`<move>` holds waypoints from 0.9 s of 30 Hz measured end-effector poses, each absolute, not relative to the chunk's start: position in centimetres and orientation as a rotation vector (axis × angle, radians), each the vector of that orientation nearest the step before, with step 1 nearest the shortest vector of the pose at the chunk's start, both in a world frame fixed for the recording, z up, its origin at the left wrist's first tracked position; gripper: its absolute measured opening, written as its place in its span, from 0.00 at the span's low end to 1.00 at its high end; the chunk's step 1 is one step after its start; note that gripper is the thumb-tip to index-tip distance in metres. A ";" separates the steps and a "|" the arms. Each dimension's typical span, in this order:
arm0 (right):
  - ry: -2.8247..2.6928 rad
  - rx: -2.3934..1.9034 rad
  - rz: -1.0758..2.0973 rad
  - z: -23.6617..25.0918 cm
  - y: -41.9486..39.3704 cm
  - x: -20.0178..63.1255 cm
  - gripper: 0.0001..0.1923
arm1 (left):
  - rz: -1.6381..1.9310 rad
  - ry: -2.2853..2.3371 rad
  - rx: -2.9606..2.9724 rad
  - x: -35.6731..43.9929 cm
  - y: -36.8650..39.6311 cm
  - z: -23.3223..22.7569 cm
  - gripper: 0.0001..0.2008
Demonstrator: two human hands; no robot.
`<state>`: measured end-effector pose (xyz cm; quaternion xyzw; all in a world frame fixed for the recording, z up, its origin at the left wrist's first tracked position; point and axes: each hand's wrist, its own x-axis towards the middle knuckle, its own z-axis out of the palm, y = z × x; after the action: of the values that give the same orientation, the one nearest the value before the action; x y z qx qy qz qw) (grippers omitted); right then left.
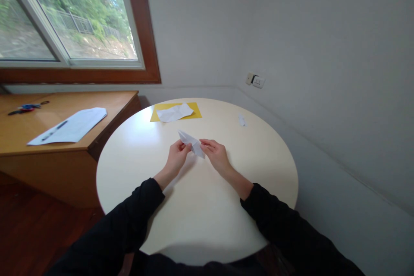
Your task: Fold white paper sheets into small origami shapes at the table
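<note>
Right over the middle of the round cream table (136, 172), slightly toward its far edge, both hands hold a small folded piece of white paper (192, 142). It is a flat, pointed shape with crisp creases, long and narrow like a wedge, one tip aimed toward the far left and the other end dipping down toward the near right; its upper face catches the window light while the lower flap looks greyer. The left hand (177, 157) has its fingers curled in with thumb and fingertips pinched on the paper's left edge, and the right hand (216, 153) pinches the lower right end between thumb and forefinger, its other fingers loosely bent. Whether the paper touches the tabletop or is lifted just above it cannot be told. Both forearms, in black sleeves, come in from the near edge of the table. Near the far edge lies a yellow sheet (197, 111) with a crumpled white sheet (174, 112) on top of it, and a small white scrap (241, 120) lies toward the far right edge. Left of the table stands a wooden desk (48, 155) carrying a white paper (80, 123) with a pen (54, 130) on it, and scissors (24, 108) near its far left corner.
</note>
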<state>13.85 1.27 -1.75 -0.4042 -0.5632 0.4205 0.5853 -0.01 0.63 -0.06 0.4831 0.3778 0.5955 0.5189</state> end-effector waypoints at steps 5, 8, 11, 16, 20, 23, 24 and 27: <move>-1.361 -0.934 0.907 -1.5 1.0 13.9 0.12 | 1.376 0.927 1.240 0.0 0.8 -0.4 0.13; -1.366 -0.943 0.937 -1.3 0.9 13.8 0.11 | 1.343 0.945 1.330 0.0 0.8 -0.6 0.12; -1.361 -0.948 0.963 -1.2 0.7 13.8 0.11 | 1.345 0.950 1.382 0.0 0.8 -0.6 0.11; -1.346 -0.948 0.981 -1.0 0.6 13.8 0.12 | 1.336 0.956 1.341 0.0 0.6 -0.2 0.16; -1.335 -0.904 1.002 -0.7 0.4 14.0 0.10 | 1.327 0.996 1.309 -0.1 0.5 0.0 0.19; -1.354 -0.882 1.042 -0.3 0.3 14.2 0.10 | 1.300 0.975 1.313 -0.2 0.4 0.2 0.19; -1.364 -0.880 1.062 -0.1 0.2 14.3 0.10 | 1.276 0.948 1.312 -0.3 0.3 0.2 0.19; -1.419 -0.859 1.159 0.2 0.1 14.6 0.12 | 1.176 0.843 1.277 -0.4 0.2 0.5 0.20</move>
<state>14.63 0.12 0.23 -0.3600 -0.5945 0.4854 0.5305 -0.36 0.20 0.48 0.5438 0.3589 0.5011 0.5695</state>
